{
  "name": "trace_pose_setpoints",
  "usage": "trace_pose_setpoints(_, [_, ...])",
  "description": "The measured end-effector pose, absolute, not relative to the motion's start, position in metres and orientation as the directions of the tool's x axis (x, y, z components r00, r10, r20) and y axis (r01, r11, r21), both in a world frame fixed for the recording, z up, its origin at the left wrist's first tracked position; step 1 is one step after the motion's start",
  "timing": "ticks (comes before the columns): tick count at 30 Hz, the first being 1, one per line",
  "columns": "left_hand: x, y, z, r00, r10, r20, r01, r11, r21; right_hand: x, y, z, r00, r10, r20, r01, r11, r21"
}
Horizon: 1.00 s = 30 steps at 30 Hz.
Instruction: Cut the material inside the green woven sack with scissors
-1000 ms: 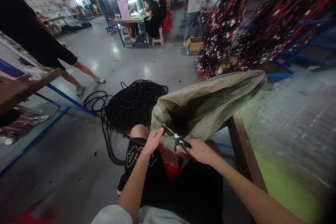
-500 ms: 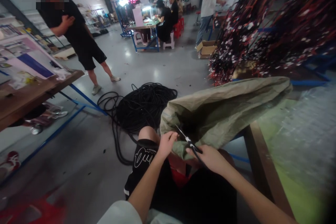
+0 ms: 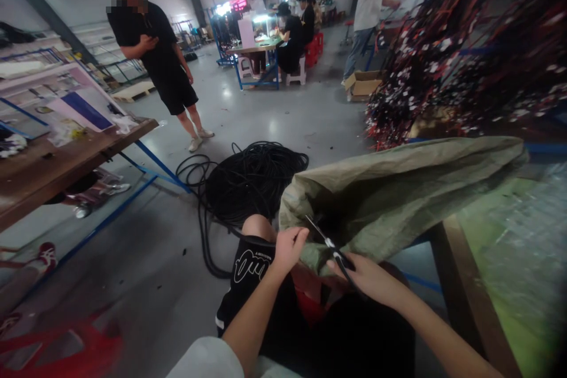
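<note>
My left hand (image 3: 290, 250) is closed above my knee, at the near rim of a sack. A black cable (image 3: 253, 240) crosses my knee and runs into this hand; its end is hidden. In my right hand (image 3: 372, 276) are scissors (image 3: 339, 257) with dark handles, their blades pointing up and left across the sack's mouth. Whether the blades are parted I cannot tell. The green-grey sack (image 3: 411, 156) lies open in front of me, its inside dark. Beyond my left knee a large coil of black cable (image 3: 254, 177) rests on the floor.
A table (image 3: 84, 153) with blue legs stands at left, a red stool (image 3: 84, 342) below it. Bundled strands (image 3: 411, 71) hang at right, above clear plastic wrap (image 3: 531, 248). A person (image 3: 153, 53) stands ahead; others work farther back near a cardboard box (image 3: 364, 84).
The view has turned slightly left, so everything sits farther right in the picture. Both hands keep nearly the same place at the sack's rim, scissors still held.
</note>
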<state>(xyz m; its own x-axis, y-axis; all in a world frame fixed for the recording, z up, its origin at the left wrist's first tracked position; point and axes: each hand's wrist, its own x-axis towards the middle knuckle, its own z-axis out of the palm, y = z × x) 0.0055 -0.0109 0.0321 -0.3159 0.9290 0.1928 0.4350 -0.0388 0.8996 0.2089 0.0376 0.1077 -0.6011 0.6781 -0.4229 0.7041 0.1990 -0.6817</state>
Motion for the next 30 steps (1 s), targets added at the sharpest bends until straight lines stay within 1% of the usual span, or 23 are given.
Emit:
trace_pose_setpoints(2, [0.004,-0.008,0.035,-0.283,0.959,-0.020,0.144,0.063,0.988,0.209,0.039,0.107,-0.620,0.681,-0.389,0.687,0.233,-0.688])
trace_pose_setpoints(3, [0.002,-0.008,0.035,-0.236,0.964,-0.125,-0.006,0.128,0.992,0.209,0.039,0.108,-0.611,0.686,-0.395,0.706,0.246,-0.664])
trace_pose_setpoints(5, [-0.002,-0.007,0.036,-0.090,0.954,-0.288,-0.242,0.259,0.935,0.208,0.038,0.109,-0.585,0.692,-0.423,0.751,0.266,-0.604])
trace_pose_setpoints(7, [-0.007,-0.007,0.038,0.031,0.933,-0.358,-0.350,0.346,0.871,0.208,0.037,0.108,-0.601,0.682,-0.418,0.744,0.285,-0.604])
trace_pose_setpoints(8, [-0.008,-0.008,0.040,0.050,0.933,-0.356,-0.353,0.350,0.868,0.208,0.036,0.107,-0.620,0.675,-0.399,0.720,0.288,-0.631])
trace_pose_setpoints(10, [-0.009,-0.009,0.044,-0.012,0.960,-0.279,-0.262,0.266,0.928,0.208,0.037,0.103,-0.649,0.667,-0.367,0.672,0.275,-0.688])
trace_pose_setpoints(12, [-0.006,-0.010,0.046,-0.149,0.981,-0.123,-0.066,0.114,0.991,0.208,0.038,0.100,-0.640,0.674,-0.368,0.666,0.249,-0.703])
trace_pose_setpoints(13, [-0.004,-0.011,0.045,-0.214,0.976,-0.044,0.046,0.055,0.997,0.208,0.039,0.099,-0.628,0.678,-0.381,0.682,0.244,-0.689])
trace_pose_setpoints(15, [0.002,-0.011,0.042,-0.307,0.949,0.070,0.243,0.008,0.970,0.208,0.040,0.100,-0.582,0.697,-0.419,0.745,0.250,-0.619])
trace_pose_setpoints(17, [0.006,-0.011,0.038,-0.363,0.922,0.138,0.388,0.015,0.921,0.208,0.040,0.101,-0.540,0.714,-0.445,0.797,0.264,-0.544])
trace_pose_setpoints(18, [0.007,-0.011,0.036,-0.380,0.910,0.169,0.441,0.018,0.897,0.209,0.040,0.101,-0.534,0.718,-0.447,0.805,0.270,-0.528])
trace_pose_setpoints(20, [0.007,-0.011,0.036,-0.388,0.896,0.217,0.497,0.005,0.868,0.209,0.040,0.099,-0.560,0.713,-0.421,0.777,0.275,-0.566])
trace_pose_setpoints(22, [0.004,-0.012,0.039,-0.335,0.923,0.187,0.453,-0.016,0.891,0.209,0.041,0.097,-0.600,0.704,-0.379,0.721,0.270,-0.639])
trace_pose_setpoints(24, [0.001,-0.012,0.041,-0.237,0.969,0.067,0.305,0.009,0.952,0.209,0.041,0.094,-0.614,0.701,-0.362,0.697,0.266,-0.666])
trace_pose_setpoints(26, [-0.003,-0.012,0.042,-0.130,0.987,-0.099,0.104,0.113,0.988,0.210,0.042,0.093,-0.614,0.692,-0.380,0.714,0.282,-0.641])
trace_pose_setpoints(27, [-0.005,-0.012,0.042,-0.084,0.982,-0.171,0.010,0.172,0.985,0.210,0.042,0.093,-0.610,0.687,-0.395,0.731,0.294,-0.616])
trace_pose_setpoints(29, [-0.008,-0.012,0.040,-0.029,0.969,-0.246,-0.112,0.242,0.964,0.210,0.043,0.092,-0.602,0.679,-0.420,0.754,0.311,-0.578])
trace_pose_setpoints(30, [-0.008,-0.012,0.039,-0.037,0.970,-0.240,-0.133,0.233,0.963,0.211,0.044,0.091,-0.600,0.677,-0.426,0.758,0.311,-0.573])
